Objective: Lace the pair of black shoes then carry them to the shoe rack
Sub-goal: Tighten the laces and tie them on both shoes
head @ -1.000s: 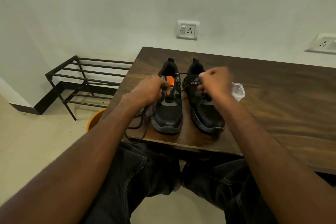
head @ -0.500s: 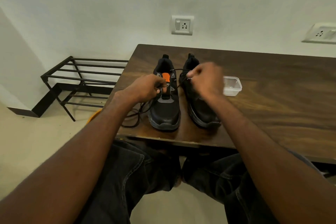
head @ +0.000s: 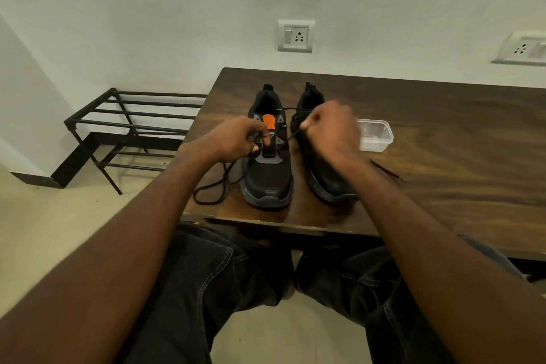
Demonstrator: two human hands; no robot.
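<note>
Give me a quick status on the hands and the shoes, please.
Left hand and right hand each pinch the lace over the left shoe. Right shoe beside it. Nothing in the way.

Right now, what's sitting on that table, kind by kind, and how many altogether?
Shoes: 2 (left shoe, right shoe)
Laces: 2 (one held, one loose)
Clear tub: 1
Total: 5

dim soft light; right hand motion-blurred; wide-angle edge bending.
</note>
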